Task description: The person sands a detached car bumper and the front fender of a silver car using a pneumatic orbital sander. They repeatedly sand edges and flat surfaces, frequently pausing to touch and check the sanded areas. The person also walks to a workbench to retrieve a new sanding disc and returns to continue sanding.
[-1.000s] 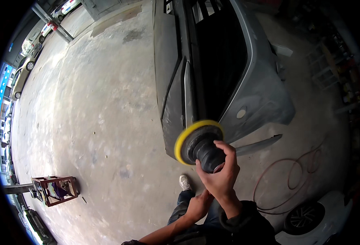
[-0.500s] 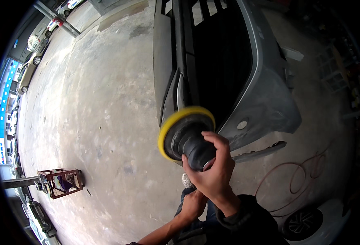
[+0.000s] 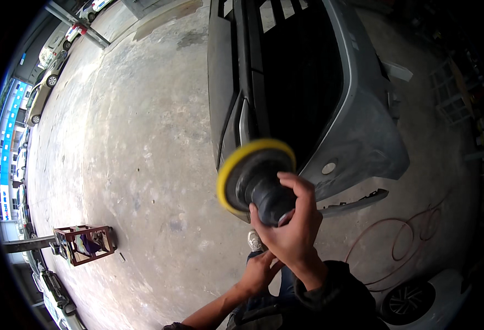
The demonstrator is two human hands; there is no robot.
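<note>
My right hand is wrapped over the black head of an orbital sander with a wide, yellow-edged round pad. The pad is tilted, its face turned away from me and toward the car. Just below the right wrist, my left hand is closed, fingers curled; what it grips is hidden. Beyond the sander stands a grey, matt-surfaced car body with a dark window opening. The pad overlaps the car's near corner in view; whether it touches cannot be told.
A bumper-like strip lies on the floor by the car. A reddish hose coils at right, near a wheel. At left stands a red-framed cart with cloths; parked cars line the far left.
The view has shifted slightly, and the sander with both hands sits a little farther right in it. My grip on the sander is the same.
</note>
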